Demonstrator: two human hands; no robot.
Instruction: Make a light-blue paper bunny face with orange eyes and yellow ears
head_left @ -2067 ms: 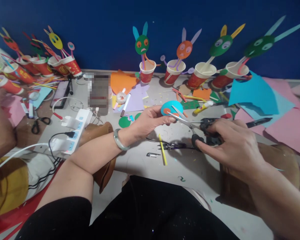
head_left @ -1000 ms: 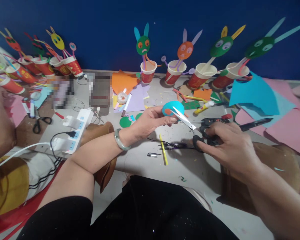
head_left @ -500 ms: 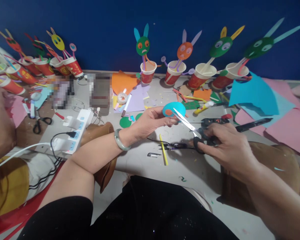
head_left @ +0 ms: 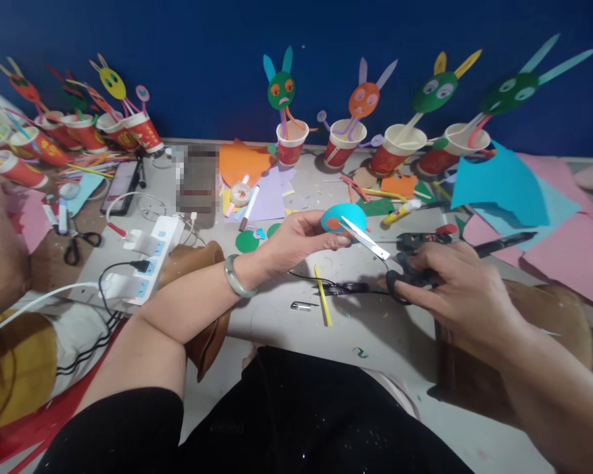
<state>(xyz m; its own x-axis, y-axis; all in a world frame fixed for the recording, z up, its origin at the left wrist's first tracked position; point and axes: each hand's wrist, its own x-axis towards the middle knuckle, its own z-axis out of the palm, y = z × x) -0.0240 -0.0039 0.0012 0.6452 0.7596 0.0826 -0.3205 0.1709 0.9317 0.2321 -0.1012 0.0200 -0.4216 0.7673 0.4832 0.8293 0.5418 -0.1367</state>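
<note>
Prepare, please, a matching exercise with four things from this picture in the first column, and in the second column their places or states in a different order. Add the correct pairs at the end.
Things
1. blue oval with an orange patch
2. scissors pointing at the oval
3. yellow strip
4. power strip

Places or states
A. lying on the table, beside a small silver clip
B. white, with plugs in it
C. between the thumb and fingers of the left hand
D. held by its black handles in the right hand

Right pairs: 1-C, 2-D, 3-A, 4-B
</note>
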